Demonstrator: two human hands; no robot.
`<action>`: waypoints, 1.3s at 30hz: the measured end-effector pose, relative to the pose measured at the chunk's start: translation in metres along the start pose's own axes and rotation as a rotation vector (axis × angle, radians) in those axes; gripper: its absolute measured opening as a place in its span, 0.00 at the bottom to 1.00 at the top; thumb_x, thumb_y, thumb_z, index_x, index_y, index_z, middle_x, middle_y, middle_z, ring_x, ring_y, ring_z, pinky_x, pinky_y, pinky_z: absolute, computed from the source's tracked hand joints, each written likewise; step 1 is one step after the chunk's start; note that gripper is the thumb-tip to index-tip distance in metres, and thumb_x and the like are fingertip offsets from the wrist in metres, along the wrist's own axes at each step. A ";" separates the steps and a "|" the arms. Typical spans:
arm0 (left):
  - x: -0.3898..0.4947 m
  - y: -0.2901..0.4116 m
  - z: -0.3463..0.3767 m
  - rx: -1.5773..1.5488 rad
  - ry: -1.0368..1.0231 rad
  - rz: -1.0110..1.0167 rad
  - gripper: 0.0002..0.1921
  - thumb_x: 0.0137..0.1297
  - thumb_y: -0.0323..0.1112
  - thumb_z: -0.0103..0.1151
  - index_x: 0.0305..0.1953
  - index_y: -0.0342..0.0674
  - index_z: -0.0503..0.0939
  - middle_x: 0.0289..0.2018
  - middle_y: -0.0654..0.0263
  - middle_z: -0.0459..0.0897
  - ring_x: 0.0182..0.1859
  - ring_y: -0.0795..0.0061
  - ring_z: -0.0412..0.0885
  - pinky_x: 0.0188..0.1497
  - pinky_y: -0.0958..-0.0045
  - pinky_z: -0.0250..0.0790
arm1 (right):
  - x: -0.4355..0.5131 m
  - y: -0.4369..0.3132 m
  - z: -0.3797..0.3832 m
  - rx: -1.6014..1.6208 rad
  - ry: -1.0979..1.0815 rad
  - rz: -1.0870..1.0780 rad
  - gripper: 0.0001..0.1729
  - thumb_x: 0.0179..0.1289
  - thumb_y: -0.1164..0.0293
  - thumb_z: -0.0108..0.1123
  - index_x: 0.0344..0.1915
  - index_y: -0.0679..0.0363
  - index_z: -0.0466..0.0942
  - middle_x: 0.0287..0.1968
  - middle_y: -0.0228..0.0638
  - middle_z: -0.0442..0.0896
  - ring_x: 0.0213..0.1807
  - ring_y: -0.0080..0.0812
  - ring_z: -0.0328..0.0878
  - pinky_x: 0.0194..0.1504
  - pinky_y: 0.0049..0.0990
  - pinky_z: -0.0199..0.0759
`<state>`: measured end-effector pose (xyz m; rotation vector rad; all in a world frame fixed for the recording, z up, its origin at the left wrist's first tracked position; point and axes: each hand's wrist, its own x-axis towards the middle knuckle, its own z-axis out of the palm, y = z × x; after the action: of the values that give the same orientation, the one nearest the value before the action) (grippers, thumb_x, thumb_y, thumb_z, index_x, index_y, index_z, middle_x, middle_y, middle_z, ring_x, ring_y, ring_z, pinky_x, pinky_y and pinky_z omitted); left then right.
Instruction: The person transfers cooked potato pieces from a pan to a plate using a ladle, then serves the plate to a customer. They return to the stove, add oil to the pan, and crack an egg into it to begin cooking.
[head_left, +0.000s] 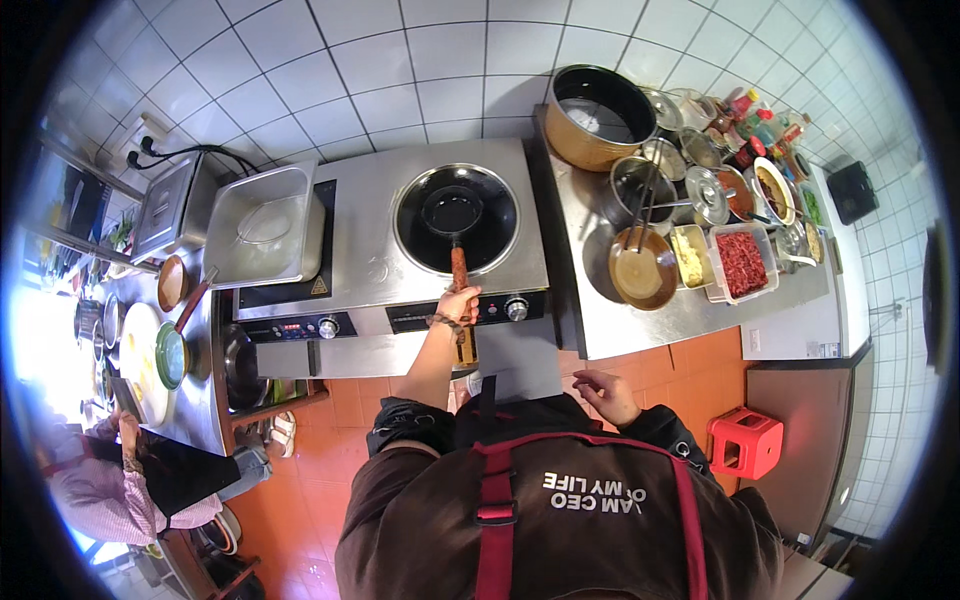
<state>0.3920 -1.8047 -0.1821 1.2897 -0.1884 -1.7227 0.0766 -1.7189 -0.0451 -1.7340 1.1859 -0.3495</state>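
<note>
My left hand grips the reddish-brown handle of a ladle, whose round bowl rests in a black wok. The wok sits in the round well of a steel induction cooker. Dark liquid seems to lie in the ladle bowl; its exact content is hard to tell. My right hand is beside my body at the right, in front of the counter, fingers loosely curled, holding nothing. To the left of the wok, a deep steel pan holds a wire-rimmed round thing.
The right counter bears a large pot, a brown bowl with chopsticks above it, red minced meat, chopped yellowish food and bottles. A red stool stands right. A co-worker holds a cleaver at the left counter.
</note>
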 end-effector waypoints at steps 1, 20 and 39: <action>0.002 0.003 -0.005 0.004 0.011 0.013 0.09 0.51 0.29 0.57 0.32 0.42 0.67 0.14 0.70 0.69 0.12 0.78 0.66 0.09 0.76 0.58 | 0.004 0.000 0.001 0.013 0.009 0.011 0.15 0.57 0.72 0.54 0.45 0.66 0.72 0.34 0.42 0.81 0.32 0.31 0.79 0.35 0.26 0.72; -0.101 0.016 -0.003 0.032 -0.065 0.297 0.07 0.49 0.23 0.50 0.32 0.37 0.67 0.12 0.68 0.66 0.10 0.77 0.64 0.12 0.79 0.55 | 0.107 -0.037 -0.030 -0.159 -0.150 -0.373 0.11 0.54 0.73 0.55 0.39 0.61 0.74 0.31 0.37 0.79 0.28 0.30 0.78 0.31 0.23 0.72; -0.095 0.027 0.018 0.023 -0.040 0.111 0.07 0.53 0.28 0.52 0.32 0.36 0.67 0.15 0.69 0.67 0.10 0.79 0.64 0.12 0.79 0.55 | 0.092 -0.012 -0.032 -0.153 -0.106 -0.385 0.11 0.54 0.72 0.56 0.39 0.60 0.75 0.29 0.37 0.79 0.25 0.31 0.76 0.28 0.25 0.70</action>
<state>0.3934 -1.7556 -0.0945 1.2394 -0.2983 -1.6568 0.1067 -1.8126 -0.0444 -2.0909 0.8163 -0.3974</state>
